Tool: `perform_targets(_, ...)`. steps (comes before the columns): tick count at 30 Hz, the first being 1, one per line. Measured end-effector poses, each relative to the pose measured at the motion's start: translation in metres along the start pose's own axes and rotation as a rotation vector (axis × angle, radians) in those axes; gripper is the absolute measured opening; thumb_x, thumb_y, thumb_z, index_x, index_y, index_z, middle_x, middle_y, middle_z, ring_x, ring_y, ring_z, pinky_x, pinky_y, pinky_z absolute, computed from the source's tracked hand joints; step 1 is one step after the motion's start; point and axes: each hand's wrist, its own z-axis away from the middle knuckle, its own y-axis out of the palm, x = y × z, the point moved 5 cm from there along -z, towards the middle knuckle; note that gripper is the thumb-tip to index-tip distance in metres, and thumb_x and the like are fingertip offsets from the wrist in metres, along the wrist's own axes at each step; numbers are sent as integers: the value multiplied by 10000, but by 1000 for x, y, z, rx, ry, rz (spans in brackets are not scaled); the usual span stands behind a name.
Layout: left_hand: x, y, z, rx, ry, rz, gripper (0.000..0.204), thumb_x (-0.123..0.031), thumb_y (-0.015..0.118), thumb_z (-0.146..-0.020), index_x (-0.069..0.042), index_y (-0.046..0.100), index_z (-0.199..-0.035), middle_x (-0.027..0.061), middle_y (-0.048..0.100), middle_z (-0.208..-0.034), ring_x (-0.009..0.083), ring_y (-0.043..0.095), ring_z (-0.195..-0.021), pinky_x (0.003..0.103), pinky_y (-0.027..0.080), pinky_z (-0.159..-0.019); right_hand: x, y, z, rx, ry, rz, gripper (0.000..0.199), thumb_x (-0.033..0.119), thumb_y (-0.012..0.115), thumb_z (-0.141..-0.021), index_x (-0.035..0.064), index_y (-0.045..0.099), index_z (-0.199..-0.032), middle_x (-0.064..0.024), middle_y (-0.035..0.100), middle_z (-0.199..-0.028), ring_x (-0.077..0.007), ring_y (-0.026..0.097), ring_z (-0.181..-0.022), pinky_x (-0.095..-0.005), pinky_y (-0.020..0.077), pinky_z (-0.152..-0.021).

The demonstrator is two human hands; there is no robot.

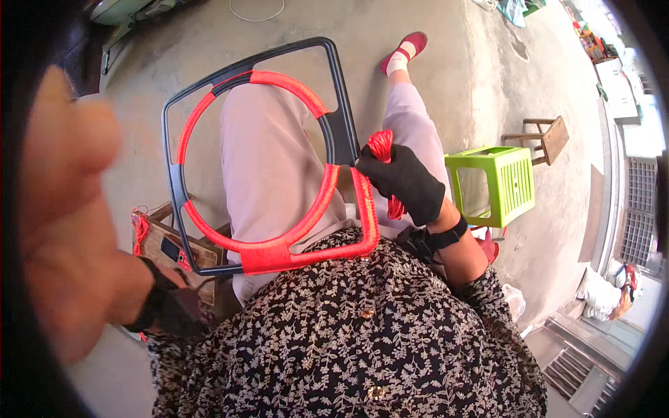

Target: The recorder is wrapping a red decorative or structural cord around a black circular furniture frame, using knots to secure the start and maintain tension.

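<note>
- Black frame (268, 259), partly red-wrapped: over the thighs (265, 160), toward 10 o'clock.
- Right hand (405, 182), black-gloved, at 2 o'clock: clenched around a red cord bundle (380, 145) at the frame's 3 o'clock edge.
- Left hand (73, 216), at 9 o'clock: blurred; cannot tell whether it grasps anything.
- Green stool (512, 184): 3 o'clock.

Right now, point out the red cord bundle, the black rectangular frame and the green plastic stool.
Red cord bundle (381, 144), head view: upper end.
Black rectangular frame (341, 136), head view: right side panel.
Green plastic stool (514, 182), head view: slatted seat.

One fisheye view from the head, steeply downward, close over the lap (275, 184).
</note>
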Motion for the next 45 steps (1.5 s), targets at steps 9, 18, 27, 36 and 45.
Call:
perform_targets(9, -40, 53, -31, 231, 24, 729, 253, -241, 563, -900, -54, 662, -1038, 142, 677, -965, 212, 658, -810, 310, 558, -715, -13, -9, -6, -74, -84, -1, 223, 274, 638, -841, 53, 610, -849, 39, 557, -705, -42, 475, -628, -231, 409, -547)
perform_targets(18, -33, 37, 2, -38, 193, 906, 268, -228, 554, -897, -34, 628, -1067, 149, 656, -990, 211, 633, -826, 316, 538, -732, -7, 3, 9, -115, -19, -28, 180, 241, 637, -842, 62, 622, -857, 41, 560, -673, -50, 497, -600, -249, 415, -522)
perform_targets(27, -31, 25, 29, -252, 327, 998, 288, -214, 545, -895, -14, 594, -1097, 156, 635, -1015, 210, 609, -842, 323, 518, -749, 2, 12, 10, -137, 14, -1, 172, 223, 620, -849, 52, 605, -845, 43, 507, -649, -39, 447, -585, -223, 366, -522)
perform_targets(36, -34, 20, 43, -385, 377, 985, 313, -201, 536, -892, 6, 559, -1126, 163, 614, -1040, 210, 585, -858, 330, 498, -766, 7, 7, 15, -101, 61, -30, 196, 221, 636, -848, 26, 627, -864, 31, 562, -697, -51, 496, -624, -233, 416, -545)
perform_targets(45, -32, 18, 50, -444, 376, 954, 340, -187, 528, -890, 26, 525, -1155, 170, 593, -1065, 209, 560, -874, 337, 478, -782, 8, 6, 15, -108, 85, -2, 203, 216, 633, -845, 13, 627, -862, 21, 575, -706, -53, 498, -634, -237, 424, -564)
